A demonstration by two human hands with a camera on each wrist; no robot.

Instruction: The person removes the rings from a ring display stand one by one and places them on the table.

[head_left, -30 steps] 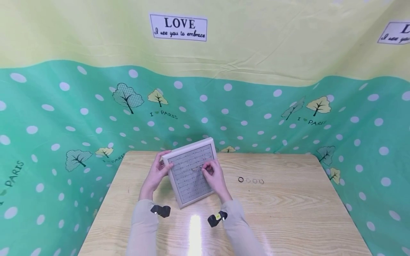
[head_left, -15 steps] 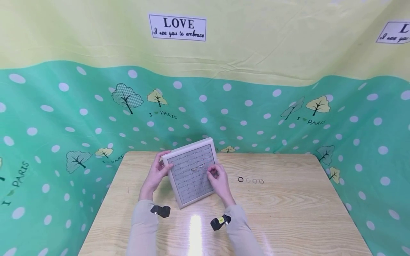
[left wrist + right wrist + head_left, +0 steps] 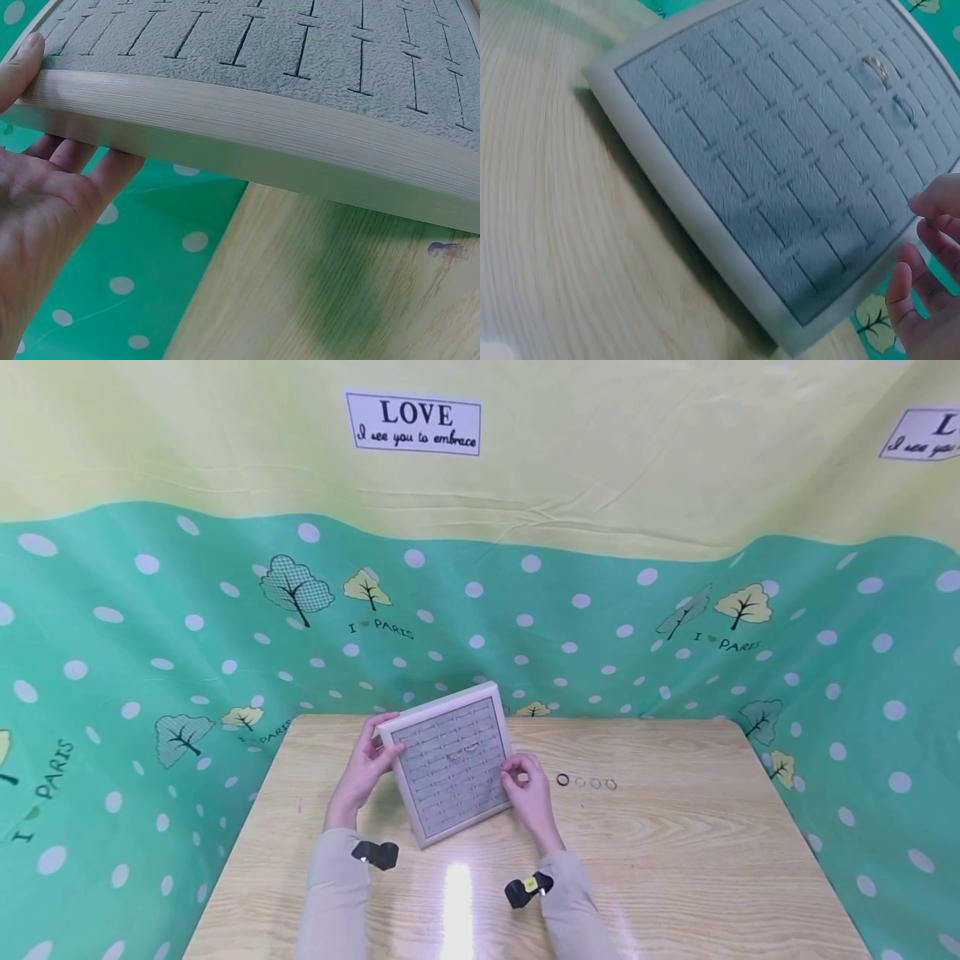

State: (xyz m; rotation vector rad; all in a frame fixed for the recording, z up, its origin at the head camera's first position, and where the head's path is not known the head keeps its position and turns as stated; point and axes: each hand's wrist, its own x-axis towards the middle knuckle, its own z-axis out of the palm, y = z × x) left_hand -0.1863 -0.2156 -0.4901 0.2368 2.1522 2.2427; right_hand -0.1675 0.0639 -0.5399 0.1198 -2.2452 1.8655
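Observation:
My left hand (image 3: 365,770) grips the upper left corner of a ring display tray (image 3: 420,812), thumb on the front and fingers behind. The tray leans back, grey slotted padding facing me. Two rings sit in its slots: a gold-toned ring (image 3: 454,757) and a silvery ring (image 3: 471,747). By the right edge, my right hand (image 3: 531,795) pinches a small thing (image 3: 930,222) that looks like a ring. Its fingertips hide most of it. In the left wrist view, the thumb (image 3: 22,69) lies over the tray's pale rim (image 3: 247,112).
On the wooden table (image 3: 697,835), right of the tray, lie a black ring (image 3: 557,780) and several thin pale rings (image 3: 596,778) in a row. A green and yellow patterned curtain (image 3: 637,602) stands behind the table and along both sides.
My right hand has moved right and slightly down, from beside the two slotted rings to the tray's right edge. Both rings now show in full. The left hand and tray have stayed put.

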